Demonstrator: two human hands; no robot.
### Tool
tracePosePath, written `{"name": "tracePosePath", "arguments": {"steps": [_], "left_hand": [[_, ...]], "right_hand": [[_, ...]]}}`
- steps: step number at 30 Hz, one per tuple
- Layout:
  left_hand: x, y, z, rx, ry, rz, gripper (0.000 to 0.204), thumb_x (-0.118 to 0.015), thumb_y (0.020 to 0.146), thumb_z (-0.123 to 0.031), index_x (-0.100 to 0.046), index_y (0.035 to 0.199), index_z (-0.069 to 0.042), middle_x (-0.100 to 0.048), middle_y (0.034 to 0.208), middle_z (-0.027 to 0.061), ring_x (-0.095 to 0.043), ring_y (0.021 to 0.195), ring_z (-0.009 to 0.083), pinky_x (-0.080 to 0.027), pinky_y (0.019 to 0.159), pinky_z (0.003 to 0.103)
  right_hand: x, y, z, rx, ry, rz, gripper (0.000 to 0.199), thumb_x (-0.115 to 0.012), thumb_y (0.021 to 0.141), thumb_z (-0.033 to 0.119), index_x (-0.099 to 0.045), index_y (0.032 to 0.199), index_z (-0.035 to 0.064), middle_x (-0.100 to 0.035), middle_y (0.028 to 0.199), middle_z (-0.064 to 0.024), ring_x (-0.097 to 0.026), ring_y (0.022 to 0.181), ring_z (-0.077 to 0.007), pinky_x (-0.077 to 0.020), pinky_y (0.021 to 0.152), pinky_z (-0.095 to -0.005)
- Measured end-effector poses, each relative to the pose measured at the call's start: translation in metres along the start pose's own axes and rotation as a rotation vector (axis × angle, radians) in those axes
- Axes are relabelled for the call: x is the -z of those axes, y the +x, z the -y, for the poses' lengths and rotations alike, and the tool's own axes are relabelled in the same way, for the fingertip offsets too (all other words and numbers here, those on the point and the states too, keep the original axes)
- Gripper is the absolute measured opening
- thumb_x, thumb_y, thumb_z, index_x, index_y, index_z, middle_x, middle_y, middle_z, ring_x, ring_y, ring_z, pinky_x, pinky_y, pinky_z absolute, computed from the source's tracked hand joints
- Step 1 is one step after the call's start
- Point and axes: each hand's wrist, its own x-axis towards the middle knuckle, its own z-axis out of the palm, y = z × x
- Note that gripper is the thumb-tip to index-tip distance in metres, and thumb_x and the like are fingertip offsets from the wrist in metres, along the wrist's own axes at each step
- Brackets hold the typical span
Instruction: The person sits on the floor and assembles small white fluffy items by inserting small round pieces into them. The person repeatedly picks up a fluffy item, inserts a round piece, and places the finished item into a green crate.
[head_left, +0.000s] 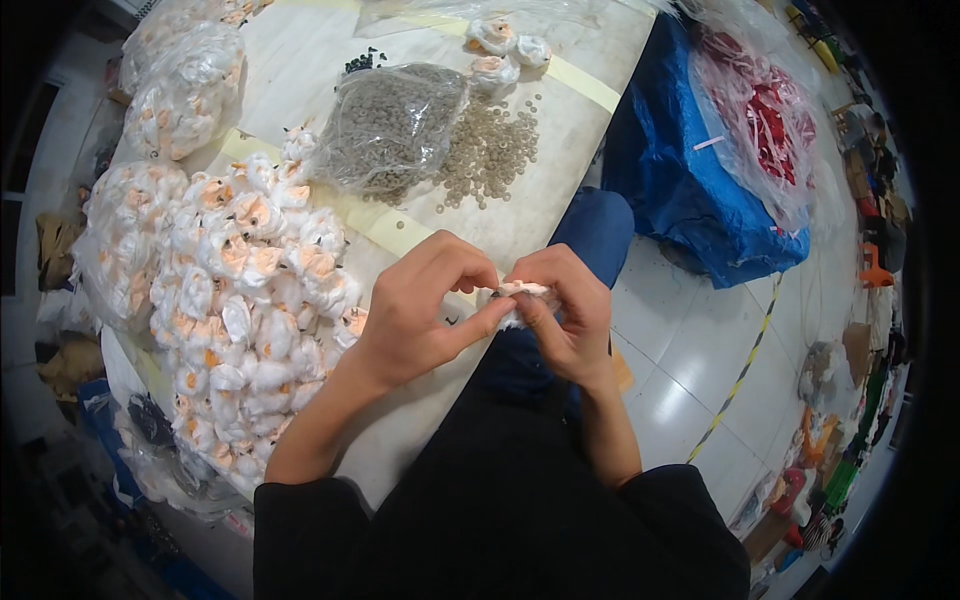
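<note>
Your left hand and right hand both pinch one small white-and-peach cloth flower over the table edge. You seem to be fitting something into its base, though fingers hide it. The finished pile lies at nine o'clock, the loose rings at twelve. Next you need a firm, steady press.

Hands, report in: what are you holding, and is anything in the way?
Left hand and right hand both pinching one white-and-peach fabric flower. Flower pile lies left. Nothing between.
</note>
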Motion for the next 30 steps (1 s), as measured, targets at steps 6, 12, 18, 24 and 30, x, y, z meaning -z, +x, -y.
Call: {"name": "tracePosePath", "arguments": {"steps": [6, 12, 18, 24, 30], "left_hand": [[0.0001, -0.0019, 0.0029, 0.008, -0.011, 0.010, 0.021, -0.084, 0.081, -0.005, -0.066, 0.092, -0.004, -0.067, 0.087, 0.0060, -0.064, 0.071, 0.0168, -0.053, 0.063, 0.028], [-0.0003, -0.0037, 0.0045, 0.026, -0.048, 0.024, 0.022, -0.083, 0.080, -0.004, -0.065, 0.091, -0.004, -0.066, 0.086, 0.0056, -0.063, 0.069, 0.0157, -0.052, 0.062, 0.028], [0.0012, -0.0068, 0.0098, 0.071, -0.143, 0.078, 0.023, -0.083, 0.078, -0.004, -0.064, 0.090, -0.005, -0.065, 0.084, 0.0041, -0.060, 0.067, 0.0140, -0.049, 0.061, 0.026], [0.0018, -0.0079, 0.0101, 0.065, -0.162, 0.095, 0.024, -0.083, 0.076, -0.003, -0.062, 0.088, -0.006, -0.063, 0.082, 0.0034, -0.060, 0.066, 0.0134, -0.049, 0.060, 0.026], [0.0007, -0.0077, 0.0088, 0.008, -0.140, 0.079, 0.025, -0.081, 0.074, 0.000, -0.061, 0.087, -0.007, -0.063, 0.080, 0.0032, -0.060, 0.063, 0.0138, -0.049, 0.058, 0.026]], "right_hand": [[0.0006, 0.0015, -0.0006, 0.013, 0.003, 0.028, 0.011, -0.071, 0.090, 0.001, -0.070, 0.100, -0.0009, -0.070, 0.097, -0.0102, -0.064, 0.086, -0.0210, -0.0500, 0.074, -0.0300], [0.0001, 0.0012, -0.0017, 0.019, -0.003, 0.047, 0.011, -0.071, 0.088, -0.001, -0.071, 0.099, -0.0005, -0.070, 0.098, -0.0106, -0.065, 0.086, -0.0218, -0.0501, 0.074, -0.0301], [0.0023, 0.0024, 0.0002, 0.018, -0.021, 0.096, 0.019, -0.072, 0.083, -0.004, -0.071, 0.101, 0.0023, -0.071, 0.097, -0.0113, -0.069, 0.086, -0.0279, -0.0540, 0.073, -0.0337], [0.0026, 0.0038, 0.0068, 0.022, -0.065, 0.092, 0.018, -0.072, 0.082, -0.004, -0.072, 0.099, 0.0027, -0.071, 0.095, -0.0110, -0.069, 0.086, -0.0279, -0.0542, 0.073, -0.0339], [0.0021, 0.0037, 0.0046, 0.079, -0.063, 0.080, 0.013, -0.072, 0.085, 0.000, -0.071, 0.098, 0.0003, -0.070, 0.092, -0.0115, -0.067, 0.079, -0.0231, -0.0513, 0.069, -0.0311]]}}
